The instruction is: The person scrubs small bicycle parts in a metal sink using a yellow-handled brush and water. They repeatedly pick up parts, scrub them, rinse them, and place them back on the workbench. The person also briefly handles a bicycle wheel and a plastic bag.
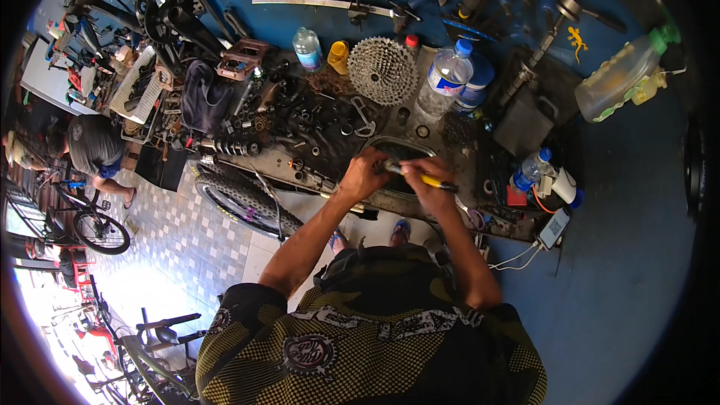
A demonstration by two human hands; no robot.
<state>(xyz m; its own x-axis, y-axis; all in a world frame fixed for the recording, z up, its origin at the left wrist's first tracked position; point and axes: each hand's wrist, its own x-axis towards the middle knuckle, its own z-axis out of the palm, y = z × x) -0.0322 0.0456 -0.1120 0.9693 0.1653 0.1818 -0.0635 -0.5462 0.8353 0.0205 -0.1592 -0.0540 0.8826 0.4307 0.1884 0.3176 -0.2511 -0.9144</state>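
Both my hands are close together over a dark oval tray (405, 144) at the bench's front edge. In my right hand (429, 193) is a tool with a yellow-and-black handle (441, 182); the handle sticks out to the right and its working end points at my left hand. My left hand (363, 177) is closed, its fingers around a small dark part that they mostly hide. Where the tool meets this part, I cannot make out the contact. Behind the tray lie a black ring (422, 131) and a silver metal bracket (364, 121).
A large bicycle cassette (382, 71) leans at the back beside a clear water bottle (444, 82). Loose parts litter the bench to the left, and a bicycle wheel (244, 199) stands before it. Right of my hands are a smaller bottle (531, 170) and a cabled phone (554, 228). Another person (96, 146) crouches far left.
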